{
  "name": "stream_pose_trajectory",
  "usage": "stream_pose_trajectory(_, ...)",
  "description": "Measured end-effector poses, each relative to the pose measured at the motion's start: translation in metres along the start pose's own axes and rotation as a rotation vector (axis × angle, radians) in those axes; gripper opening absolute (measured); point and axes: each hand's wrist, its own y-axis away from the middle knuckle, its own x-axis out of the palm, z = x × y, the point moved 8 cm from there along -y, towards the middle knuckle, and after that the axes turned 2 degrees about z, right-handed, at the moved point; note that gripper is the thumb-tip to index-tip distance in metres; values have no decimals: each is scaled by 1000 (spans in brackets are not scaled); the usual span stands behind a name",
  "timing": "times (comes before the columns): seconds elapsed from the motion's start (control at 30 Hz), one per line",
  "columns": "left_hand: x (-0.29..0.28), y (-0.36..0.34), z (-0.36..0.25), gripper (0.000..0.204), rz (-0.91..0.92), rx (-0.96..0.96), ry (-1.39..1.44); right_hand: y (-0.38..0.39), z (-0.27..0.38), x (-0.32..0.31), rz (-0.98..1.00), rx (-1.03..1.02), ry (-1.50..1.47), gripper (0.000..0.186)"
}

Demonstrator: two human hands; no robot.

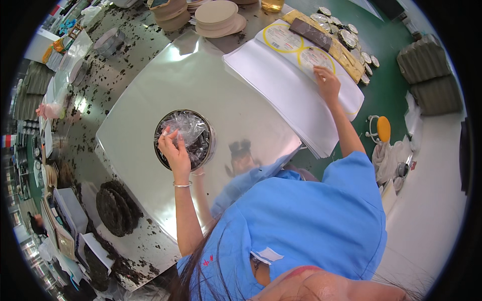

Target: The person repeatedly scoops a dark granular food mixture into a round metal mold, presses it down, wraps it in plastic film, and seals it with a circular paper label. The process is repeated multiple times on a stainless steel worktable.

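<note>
A shiny metal sheet [145, 95] covers the middle of the work table, and on its right side lies a stack of white paper [281, 95], long axis slanting from upper left to lower right. A yellowish strip [351, 65] runs along the far edge of the paper on much the same slant, with a dark bar [310, 35] lying across the margin between them. Well apart from the stack, toward the left, stands a round open tin [212, 140], upright and with no long axis; the left hand [175, 153] is far nearer to it than the right hand [328, 85]. Inside it, dark material [203, 144] sits under crumpled clear film [188, 125]. The key relation here seems to be between the left fingertips and this film: it lies against them and just beyond, up and to the right, within the rim. Those fingers are bent and partly spread over the tin's left side; whether they pinch the film, I cannot tell. The right fingers are curled at the lower right border of the nearer yellow-ringed round label [316, 57], which lies up and left of them; whether they grip the paper is unclear.
</note>
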Motion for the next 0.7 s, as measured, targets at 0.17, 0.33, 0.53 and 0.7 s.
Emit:
stream_pose_trajectory(0.17, 0, 3, 0, 26, -6, -3, 8, -52, -59, -166, -940, 168, 12, 13)
stream_pose_trajectory(0.33, -11, 7, 0, 35, -135, -27, 25, -75, 127, -128, -637, -148, -256, 42)
stream_pose_trajectory(0.53, -18, 8, -2, 36, -219, -75, 90, 19, 398, -11, 78, -604, -574, 32)
stream_pose_trajectory(0.7, 21, 19, 50, 38, -221, -382, 1100, 79, 431, 70, 648, -492, -907, 41)
